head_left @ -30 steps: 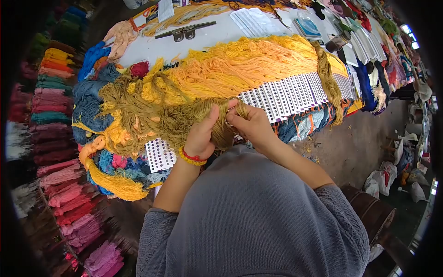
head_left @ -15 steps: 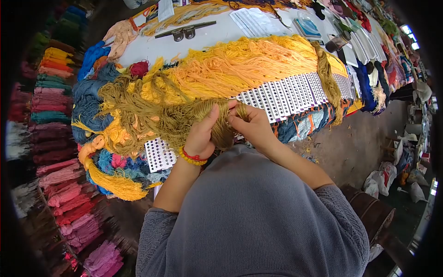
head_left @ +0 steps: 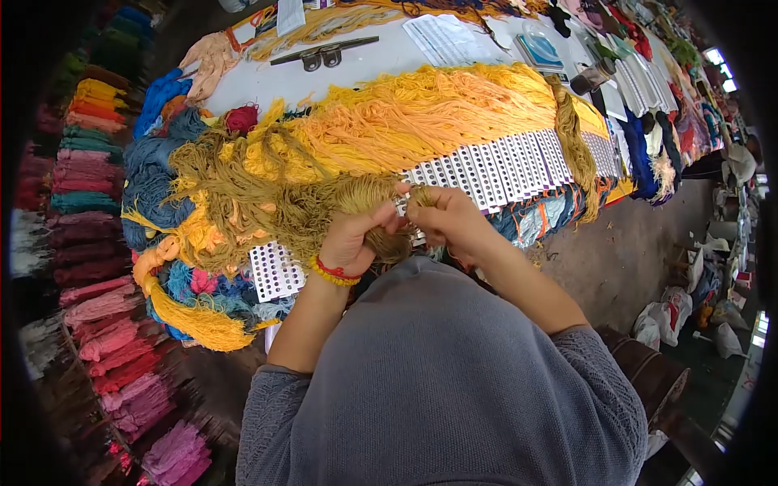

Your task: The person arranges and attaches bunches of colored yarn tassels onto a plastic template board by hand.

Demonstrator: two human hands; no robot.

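A thick olive-green hank of thread (head_left: 324, 198) stretches across the near side of the table. Its right end is in my left hand (head_left: 354, 241), with the thumb on top and the fingers curled around the strands. Close beside it, my right hand (head_left: 454, 223) pinches a small looped bunch of the same olive thread (head_left: 421, 196). Under and beyond my hands lie white cards with rows of dark holes (head_left: 494, 170), threaded with orange and yellow strands (head_left: 421, 105). Another punched card (head_left: 277, 270) lies left of my left wrist.
A second olive hank (head_left: 575, 134) hangs over the cards at right. Blue thread (head_left: 154, 178) and a yellow hank (head_left: 198, 316) lie at the table's left end. Behind are a black metal clip bar (head_left: 324, 54), printed paper (head_left: 447, 40) and a blue-topped device (head_left: 541, 49). Coloured hanks (head_left: 89, 206) line the left.
My right hand has shifted slightly right and drawn its small bunch of olive thread away from the hank. My left hand keeps its hold, its thumb now lower.
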